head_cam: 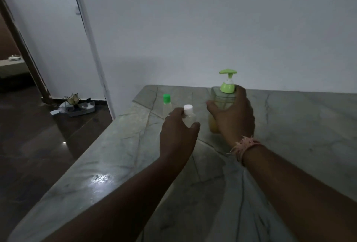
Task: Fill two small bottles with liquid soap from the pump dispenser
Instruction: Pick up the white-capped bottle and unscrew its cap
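The work looks to be at its very start, a matter of getting hold of things before any soap moves. The pump dispenser [222, 104] stands upright on the marble tabletop [299, 125] near the wall, its green pump head raised, yellowish soap showing low in the clear body. The right hand [234, 114] is wrapped around that body, fingers curled over the far side and thumb on the near side, steadying it.

Just left of the dispenser stands the white-capped bottle [189, 115], and the left hand [177, 133] is closing on it, thumb at its near side and fingers at its far side by the neck; whether they are pressing firmly yet is hard to tell in the dim light. Further left of the dispenser, and a little behind the white-capped one, stands the green-capped bottle [166, 104], untouched, cap on.

Both small bottles appear clear and empty, both still capped, so nothing is filled. The next move, as I judge it, calls for the white cap to come off, which needs the right hand to leave the dispenser or the left to work the cap alone, then the open mouth brought under the spout before pressing down
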Tool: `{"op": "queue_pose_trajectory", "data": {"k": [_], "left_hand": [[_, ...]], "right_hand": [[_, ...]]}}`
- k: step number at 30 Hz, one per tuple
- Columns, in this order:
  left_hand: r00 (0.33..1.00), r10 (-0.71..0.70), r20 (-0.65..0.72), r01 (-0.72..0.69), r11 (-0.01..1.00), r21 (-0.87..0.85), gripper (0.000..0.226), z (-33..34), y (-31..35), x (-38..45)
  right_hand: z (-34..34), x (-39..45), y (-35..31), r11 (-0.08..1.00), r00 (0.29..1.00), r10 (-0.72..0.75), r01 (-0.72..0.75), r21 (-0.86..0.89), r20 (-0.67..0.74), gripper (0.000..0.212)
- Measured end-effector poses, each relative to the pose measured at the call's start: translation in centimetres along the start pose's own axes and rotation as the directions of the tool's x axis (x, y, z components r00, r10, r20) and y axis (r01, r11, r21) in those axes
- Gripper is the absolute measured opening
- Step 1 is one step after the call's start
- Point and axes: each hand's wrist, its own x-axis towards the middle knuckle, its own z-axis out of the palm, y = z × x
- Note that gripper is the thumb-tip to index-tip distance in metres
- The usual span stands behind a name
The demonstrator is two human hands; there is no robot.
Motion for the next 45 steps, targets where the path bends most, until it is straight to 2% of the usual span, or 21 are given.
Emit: {"op": "queue_pose_trajectory", "data": {"k": [4, 10, 15, 19, 21, 25, 27, 28, 30, 32, 34, 36, 41, 43, 45], "left_hand": [[1.000, -0.019, 0.006, 0.019, 0.997, -0.069, 0.045, -2.3, 0.3, -2.5], [0.998, -0.031, 0.056, 0.040, 0.984, -0.171, 0.047, -4.0, 1.0, -7.3], [0.999, -0.026, 0.037, 0.032, 0.986, -0.162, 0.046, -5.1, 0.3, -9.9], [1.000, -0.014, 0.025, 0.018, 0.987, -0.159, 0.045, -6.1, -0.3, -10.9], [0.999, -0.020, 0.026, 0.024, 0.985, -0.170, 0.043, -6.3, -0.4, -11.2], [0.999, -0.024, 0.035, 0.030, 0.983, -0.180, 0.041, -6.4, -0.4, -11.5], [0.999, -0.029, 0.030, 0.034, 0.983, -0.181, 0.043, -6.3, -0.6, -11.4], [0.999, -0.030, 0.029, 0.035, 0.984, -0.176, 0.045, -6.3, -0.6, -11.3], [1.000, -0.016, 0.027, 0.020, 0.986, -0.163, 0.046, -6.1, -0.6, -11.3], [1.000, 0.001, 0.022, 0.003, 0.985, -0.172, 0.038, -6.1, -0.6, -11.5], [1.000, 0.016, 0.001, -0.016, 0.979, -0.204, 0.033, -6.3, -0.6, -11.6], [0.999, 0.039, -0.025, -0.044, 0.976, -0.212, 0.037, -6.4, -0.8, -11.6], [0.997, 0.067, -0.043, -0.074, 0.980, -0.184, 0.044, -6.4, -1.1, -11.2], [0.998, 0.049, -0.031, -0.054, 0.979, -0.198, 0.050, -6.4, -1.1, -11.2], [0.999, 0.050, -0.019, -0.052, 0.975, -0.217, 0.051, -6.3, -1.0, -11.1]], "right_hand": [[-3.2, -2.8, -1.5, 0.996, 0.997, -0.080, 0.080, 0.031, 0.018, 0.068], [-6.4, -7.9, -1.5, 0.995, 0.993, -0.098, 0.096, 0.035, 0.066, 0.072], [-6.8, -10.3, -1.1, 0.998, 0.997, -0.061, 0.061, 0.001, 0.041, 0.073], [-7.4, -11.0, -0.5, 0.997, 0.997, -0.062, 0.061, 0.040, 0.034, 0.073], [-7.6, -11.1, -0.5, 0.998, 0.997, -0.060, 0.059, 0.038, 0.051, 0.079], [-7.8, -11.7, -1.0, 0.997, 0.989, 0.013, -0.023, 0.071, 0.148, 0.117], [-8.0, -12.8, -1.5, 0.998, 0.998, -0.053, 0.052, 0.022, 0.046, 0.121], [-8.2, -13.5, -1.9, 0.989, 0.988, -0.146, 0.145, -0.026, -0.039, 0.114], [-8.0, -14.7, -2.4, 0.933, 0.924, -0.359, 0.350, -0.085, -0.133, 0.083], [-7.4, -15.3, -3.5, 0.901, 0.901, -0.434, 0.433, -0.036, -0.028, 0.055], [-6.5, -15.2, -4.6, 0.923, 0.911, -0.380, 0.384, 0.010, 0.157, 0.047], [-5.3, -14.8, -5.2, 0.940, 0.907, -0.335, 0.342, 0.021, 0.255, 0.044], [-4.6, -13.6, -5.6, 0.960, 0.938, -0.271, 0.245, 0.138, 0.216, 0.012], [-4.8, -13.0, -5.6, 0.970, 0.950, -0.205, 0.164, 0.179, 0.237, 0.008], [-4.9, -12.5, -5.5, 0.969, 0.938, -0.212, 0.165, 0.186, 0.273, 0.008]]}}
